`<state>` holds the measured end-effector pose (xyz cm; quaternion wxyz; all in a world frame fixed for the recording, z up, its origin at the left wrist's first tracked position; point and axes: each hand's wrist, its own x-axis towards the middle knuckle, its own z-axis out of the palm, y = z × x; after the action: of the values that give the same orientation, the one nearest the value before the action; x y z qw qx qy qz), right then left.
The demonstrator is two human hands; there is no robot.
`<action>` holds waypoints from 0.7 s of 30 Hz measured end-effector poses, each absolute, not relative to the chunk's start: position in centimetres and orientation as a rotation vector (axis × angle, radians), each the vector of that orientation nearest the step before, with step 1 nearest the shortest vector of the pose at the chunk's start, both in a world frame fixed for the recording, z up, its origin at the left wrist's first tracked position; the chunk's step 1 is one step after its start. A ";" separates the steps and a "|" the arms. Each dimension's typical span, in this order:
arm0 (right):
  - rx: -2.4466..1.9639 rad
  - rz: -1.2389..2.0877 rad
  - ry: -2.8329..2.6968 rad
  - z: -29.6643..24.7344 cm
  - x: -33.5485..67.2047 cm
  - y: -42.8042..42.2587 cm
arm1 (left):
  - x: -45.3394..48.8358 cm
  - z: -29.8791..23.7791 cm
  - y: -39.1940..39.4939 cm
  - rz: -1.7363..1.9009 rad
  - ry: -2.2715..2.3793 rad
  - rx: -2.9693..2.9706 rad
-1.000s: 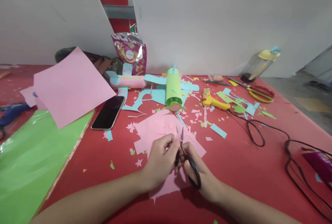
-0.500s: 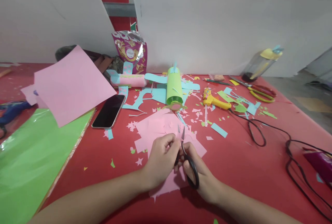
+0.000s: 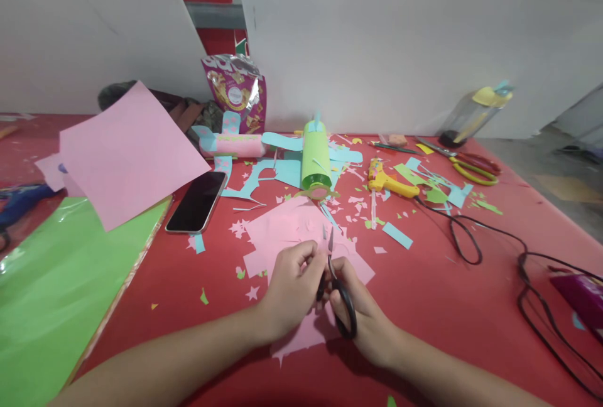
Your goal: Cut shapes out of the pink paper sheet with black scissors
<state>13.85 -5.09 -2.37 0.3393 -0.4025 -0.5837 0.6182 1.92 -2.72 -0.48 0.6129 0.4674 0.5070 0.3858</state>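
Note:
My right hand (image 3: 365, 316) grips black-handled scissors (image 3: 347, 309), with their blades pointing away from me and a little apart. Close beside the blades, my left hand (image 3: 294, 281) is closed in a pinch, thumb against index finger. Whatever sits in that pinch is too small and too covered to make out. Beneath both hands lie overlapping sheets of pink paper (image 3: 277, 228) with cut edges. A small pink star (image 3: 252, 293) rests on the red table to the left of them. Beyond the sheets stands a green paper tube (image 3: 315, 156) with blue paper wings.
A phone (image 3: 196, 203), a large pink sheet (image 3: 132, 156) and a green packet (image 3: 70, 294) lie left. A pink paper plane (image 3: 240, 144) lies behind. Rightward are a yellow glue gun (image 3: 393, 186) with a black cord (image 3: 511, 236), more scissors (image 3: 473, 168) and a bottle (image 3: 475, 115). Paper scraps are scattered around.
The scissor blades have come slightly closer together, and the handle loop in my right hand has shifted a little left. My left hand keeps its pinch in nearly the same place.

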 end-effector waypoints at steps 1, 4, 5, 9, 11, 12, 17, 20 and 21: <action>-1.052 1.607 -1.513 -2.3 13.9 -5.1 | 1.9 -0.5 -2.7 0.890 1.168 1.081; -1.066 1.606 -1.496 -2.2 13.8 -5.0 | 1.9 -0.5 -2.7 0.895 1.185 1.109; -1.072 1.605 -1.493 -2.1 13.8 -5.0 | 1.9 -0.4 -2.7 0.895 1.197 1.125; -1.076 1.610 -1.492 -1.9 13.8 -4.9 | 1.8 -0.5 -2.6 0.895 1.216 1.145; -1.070 1.610 -1.493 -1.9 13.8 -4.9 | 1.8 -0.6 -2.6 0.889 1.192 1.124; -1.069 1.609 -1.493 -1.9 13.8 -4.9 | 1.8 -0.6 -2.6 0.886 1.183 1.115; -1.078 1.631 -1.499 -2.0 13.8 -5.0 | 1.8 -0.5 -2.7 0.890 1.211 1.153; -1.084 1.651 -1.496 -1.9 13.8 -5.0 | 1.7 -0.4 -2.6 0.888 1.225 1.189; -1.082 1.656 -1.497 -1.9 13.8 -5.0 | 1.7 -0.4 -2.6 0.887 1.226 1.199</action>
<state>13.75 -4.97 -1.91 0.3244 -0.4127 -0.5707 0.6315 1.69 -2.62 -0.39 0.5690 0.5106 0.5223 0.3779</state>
